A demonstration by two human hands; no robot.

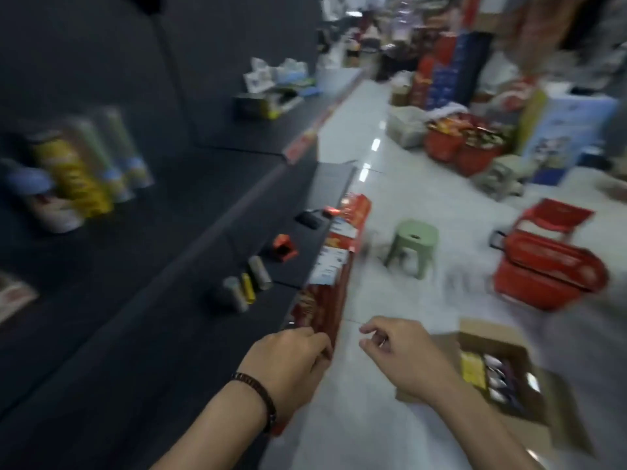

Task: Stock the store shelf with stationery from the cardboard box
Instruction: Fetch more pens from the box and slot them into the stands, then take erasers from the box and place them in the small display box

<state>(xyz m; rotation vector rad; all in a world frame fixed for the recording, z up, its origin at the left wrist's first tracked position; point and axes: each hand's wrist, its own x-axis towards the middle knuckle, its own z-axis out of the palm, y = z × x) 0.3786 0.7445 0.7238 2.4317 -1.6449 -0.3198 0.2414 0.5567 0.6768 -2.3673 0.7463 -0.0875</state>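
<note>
Left hand (291,354) curls at shelf (152,334) edge, grip unclear; right hand (403,354) hangs loose, empty. Box (492,334), stationery (473,368) inside, sits right of shelf. Risk: a hasty swing could knock the shelf's small rolls (244,290) over.

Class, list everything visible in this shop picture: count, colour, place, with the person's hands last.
shelf: one, dark, left side
tall tubes: about four, yellow and pale, shelf far left
small cylinders: about three, grey and yellow, near shelf edge
price strip: one, red, shelf front edge
stool: one, green, floor centre
baskets: at least three, red, floor right
cardboard box: one, brown, open, floor lower right
left hand: one, at the price strip, bracelet on wrist
right hand: one, empty, fingers loosely curled, beside the box
</note>
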